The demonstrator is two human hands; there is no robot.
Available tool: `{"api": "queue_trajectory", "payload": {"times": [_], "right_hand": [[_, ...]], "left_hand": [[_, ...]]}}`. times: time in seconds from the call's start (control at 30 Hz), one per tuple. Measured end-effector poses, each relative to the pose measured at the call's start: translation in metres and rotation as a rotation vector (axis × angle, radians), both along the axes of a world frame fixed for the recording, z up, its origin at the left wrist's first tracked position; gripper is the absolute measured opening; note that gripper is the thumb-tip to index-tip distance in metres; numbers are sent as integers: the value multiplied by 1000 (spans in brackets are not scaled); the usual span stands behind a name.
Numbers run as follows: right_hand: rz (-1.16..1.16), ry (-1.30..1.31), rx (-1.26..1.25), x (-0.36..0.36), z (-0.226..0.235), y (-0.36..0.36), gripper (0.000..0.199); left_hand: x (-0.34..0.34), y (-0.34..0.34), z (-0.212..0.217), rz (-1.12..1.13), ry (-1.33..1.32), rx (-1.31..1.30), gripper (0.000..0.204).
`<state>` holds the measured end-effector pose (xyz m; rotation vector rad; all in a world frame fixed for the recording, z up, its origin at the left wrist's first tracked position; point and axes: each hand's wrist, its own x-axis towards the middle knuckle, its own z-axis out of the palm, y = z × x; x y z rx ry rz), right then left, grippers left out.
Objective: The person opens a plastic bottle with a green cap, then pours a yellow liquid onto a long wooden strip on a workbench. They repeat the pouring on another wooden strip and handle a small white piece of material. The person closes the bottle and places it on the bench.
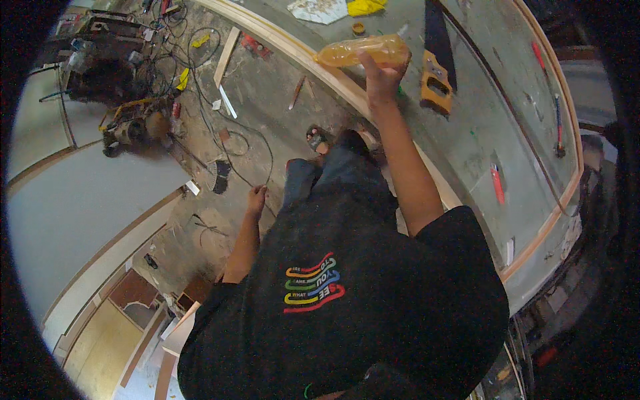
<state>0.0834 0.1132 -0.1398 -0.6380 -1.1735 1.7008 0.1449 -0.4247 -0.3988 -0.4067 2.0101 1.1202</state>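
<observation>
My right hand [386,77] is wrapped round a clear plastic bottle [341,52] of amber liquid. The bottle lies nearly sideways, its narrow end pointing left over a pale wooden strip [345,87] along the near edge of a grey-green work surface [413,140]. Just beyond the bottle sits a small round yellowish cap [359,29]. To its right lies a handsaw [437,83] with a yellow-orange handle and dark blade. My left hand [256,199] hangs low over the floor, fingers closed; whatever they may hold is too small to make out. A dark cable passes close by it.
Cables [190,73] tangle across the floor at the left, near a brush head [218,177] and dark machinery [100,80]. A wooden offcut [228,57] lies there too. On the work surface are a red tool [497,185] and a long dark strip [507,90].
</observation>
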Motion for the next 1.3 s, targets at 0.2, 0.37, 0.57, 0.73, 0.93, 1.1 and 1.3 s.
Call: {"api": "queue_trajectory", "payload": {"times": [0.2, 0.37, 0.57, 0.73, 0.93, 1.1, 1.3], "right_hand": [[6, 35, -56, 81, 9, 5, 71], [0, 28, 3, 160, 2, 18, 79], [-1, -9, -51, 262, -13, 37, 89], [-68, -59, -14, 335, -11, 49, 75], [-223, 56, -580, 377, 30, 55, 59], [-139, 93, -733, 388, 57, 62, 62], [-21, 113, -686, 402, 70, 62, 57]], "left_hand": [[48, 23, -1, -30, 89, 28, 33], [108, 72, 22, -28, 171, 100, 33], [223, 110, 36, -163, 183, 5, 37], [315, 87, 12, -407, 154, -136, 35], [359, 59, -14, -332, -10, -113, 36], [348, 87, -7, -329, 198, -118, 38], [343, 140, -6, -128, 172, 84, 39]]}}
